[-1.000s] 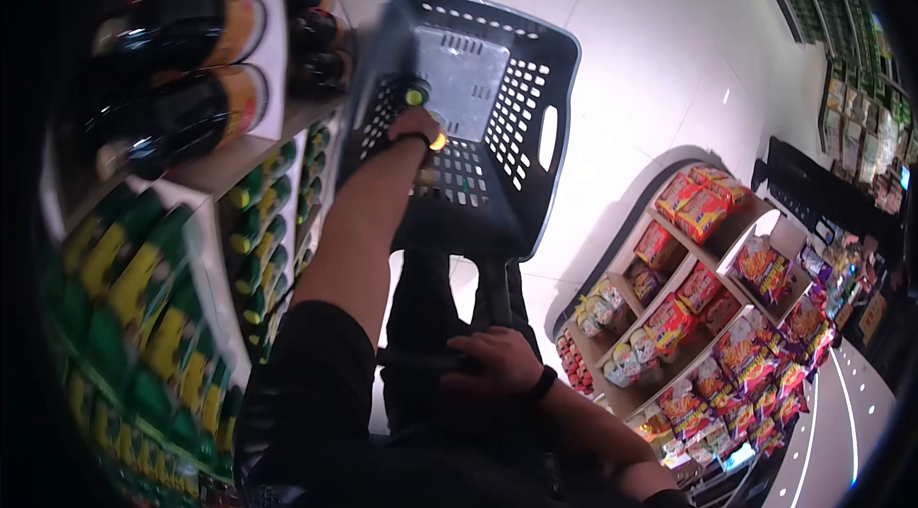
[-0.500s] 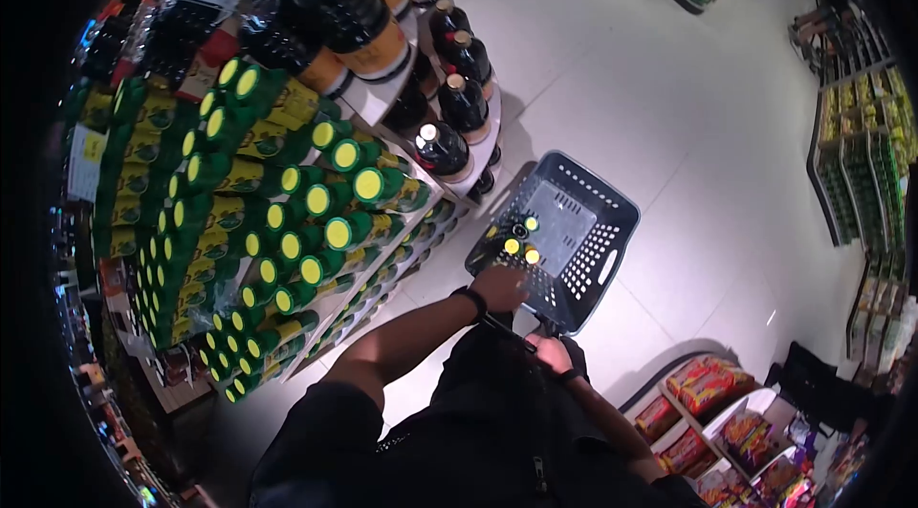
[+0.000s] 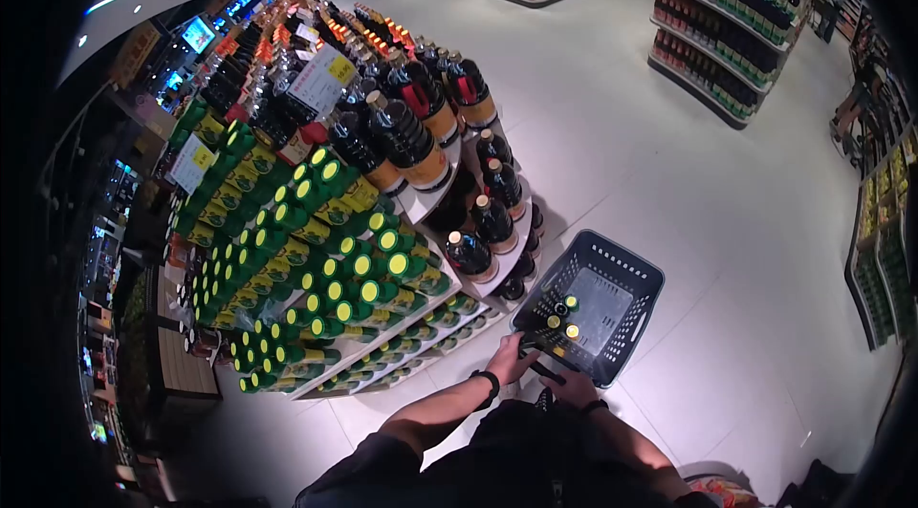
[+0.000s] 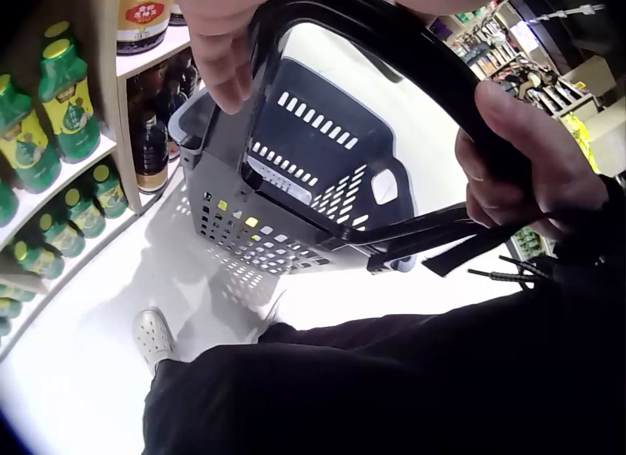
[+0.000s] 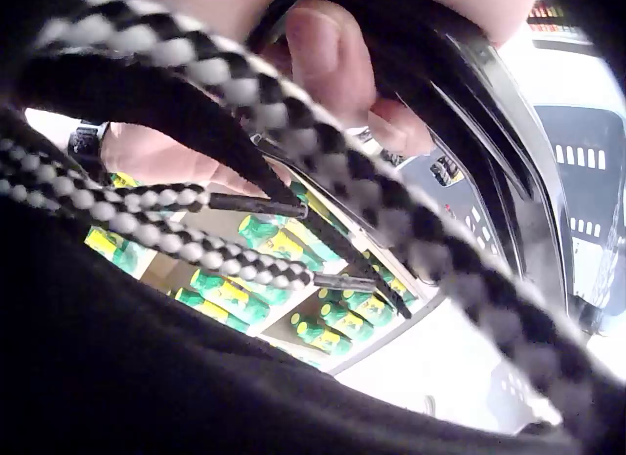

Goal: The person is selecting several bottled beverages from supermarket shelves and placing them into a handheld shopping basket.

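Observation:
A dark grey shopping basket [image 3: 626, 355] with slotted sides stands low in front of me. Several bottles [image 3: 572, 330] with yellow and dark caps are in its near left corner. My left hand [image 3: 512, 360] is at the left part of the black basket handle [image 4: 430, 73], its fingers curled over the bar in the left wrist view. On the other side of the same handle, my right hand [image 4: 528, 161] grips the bar, thumb along it. Drawstring cords hang across the right wrist view and cover part of that hand.
To my left rises a tiered display of green bottles [image 3: 368, 264] with yellow caps, and dark sauce bottles [image 3: 411, 140] stand beside it. Pale floor [image 3: 727, 307] stretches right. A stocked shelf unit [image 3: 717, 30] stands farther off.
My left hand has come out of the basket, away from the bottles, back to the handle. The head view has risen from the basket to the wider aisle. The right hand stays at the handle.

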The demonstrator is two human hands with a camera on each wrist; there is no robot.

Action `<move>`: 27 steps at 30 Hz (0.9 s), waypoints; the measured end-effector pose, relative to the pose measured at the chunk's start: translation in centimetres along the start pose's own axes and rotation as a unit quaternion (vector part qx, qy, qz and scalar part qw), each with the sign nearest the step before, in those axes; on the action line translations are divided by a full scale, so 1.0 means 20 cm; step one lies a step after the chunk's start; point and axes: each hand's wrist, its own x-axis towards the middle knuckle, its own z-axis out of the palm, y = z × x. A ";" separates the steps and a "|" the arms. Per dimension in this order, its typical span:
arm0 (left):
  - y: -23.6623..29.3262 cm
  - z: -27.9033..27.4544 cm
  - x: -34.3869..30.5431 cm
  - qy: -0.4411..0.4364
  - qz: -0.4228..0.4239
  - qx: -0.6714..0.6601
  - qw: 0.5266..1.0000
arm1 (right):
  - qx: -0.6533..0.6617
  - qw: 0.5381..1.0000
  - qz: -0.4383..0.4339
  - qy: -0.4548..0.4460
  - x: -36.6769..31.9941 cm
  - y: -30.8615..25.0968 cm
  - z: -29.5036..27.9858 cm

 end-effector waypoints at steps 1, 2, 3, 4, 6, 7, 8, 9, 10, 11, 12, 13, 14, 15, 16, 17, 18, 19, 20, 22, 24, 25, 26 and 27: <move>0.09 0.02 0.03 -0.003 -0.035 -0.002 0.999 | 0.000 1.000 -0.023 0.008 0.02 0.04 -0.07; 0.16 0.02 0.08 -0.004 -0.078 -0.016 0.997 | -0.001 0.999 -0.047 0.016 0.04 0.07 -0.14; 0.24 0.04 0.13 0.009 -0.085 -0.020 0.996 | -0.003 0.998 -0.057 0.017 0.08 0.10 -0.21; 0.27 0.12 0.18 0.033 -0.091 -0.056 0.994 | -0.020 0.999 -0.046 0.002 0.10 0.14 -0.31; 0.28 0.23 0.30 0.068 -0.099 -0.098 0.988 | -0.055 0.998 -0.036 -0.020 0.15 0.19 -0.45; 0.27 0.25 0.35 0.087 -0.083 -0.088 0.989 | -0.065 0.997 -0.044 -0.024 0.16 0.18 -0.51; 0.26 0.28 0.39 0.106 -0.067 -0.076 0.989 | -0.073 0.996 -0.040 -0.013 0.17 0.16 -0.56; 0.28 0.29 0.42 0.122 -0.073 -0.084 0.986 | -0.083 0.996 -0.042 -0.005 0.21 0.14 -0.61; 0.33 0.31 0.46 0.117 -0.076 -0.101 0.985 | -0.100 0.994 -0.034 -0.036 0.27 0.11 -0.65; 0.36 0.33 0.50 0.112 -0.079 -0.118 0.984 | -0.026 0.998 -0.029 -0.052 0.23 0.16 -0.73; 0.40 0.35 0.52 0.093 -0.116 -0.135 0.980 | -0.029 0.998 -0.029 -0.052 0.22 0.18 -0.79; 0.43 0.37 0.55 0.076 -0.120 -0.123 0.982 | -0.032 0.998 -0.029 -0.052 0.22 0.17 -0.83; 0.44 0.33 0.60 0.079 -0.129 -0.129 0.980 | -0.035 0.997 -0.055 -0.045 0.30 0.17 -0.84; 0.45 0.34 0.63 0.075 -0.139 -0.140 0.977 | -0.048 0.996 -0.060 -0.054 0.37 0.20 -0.85; 0.41 0.41 0.69 0.095 -0.127 -0.111 0.981 | -0.059 0.995 -0.068 -0.032 0.38 0.23 -0.87; 0.36 0.47 0.76 0.115 -0.116 -0.082 0.983 | -0.069 0.995 -0.077 -0.011 0.42 0.27 -0.88; 0.41 0.48 0.77 0.108 -0.125 -0.123 0.979 | -0.091 0.990 -0.107 0.009 0.45 0.33 -0.89; 0.41 0.32 0.85 0.091 -0.092 -0.109 0.986 | -0.048 0.996 -0.078 -0.002 0.55 0.26 -0.89; 0.42 0.53 0.83 0.154 -0.096 -0.118 0.976 | -0.057 0.993 -0.100 0.012 0.49 0.35 -0.92; 0.49 0.44 0.85 0.144 -0.093 -0.148 0.974 | -0.068 0.994 -0.087 -0.004 0.55 0.35 -0.97; 0.50 0.52 0.91 0.133 -0.094 -0.168 0.972 | -0.095 0.993 -0.069 -0.020 0.62 0.41 -1.02; 0.51 0.50 0.94 0.119 -0.097 -0.175 0.972 | -0.086 0.993 -0.084 -0.018 0.65 0.41 -1.05; 0.56 0.50 0.97 0.118 -0.104 -0.180 0.971 | -0.077 0.992 -0.099 -0.016 0.69 0.42 -1.10; 0.58 0.48 1.03 0.114 -0.105 -0.189 0.970 | -0.084 0.992 -0.092 -0.018 0.74 0.42 -1.14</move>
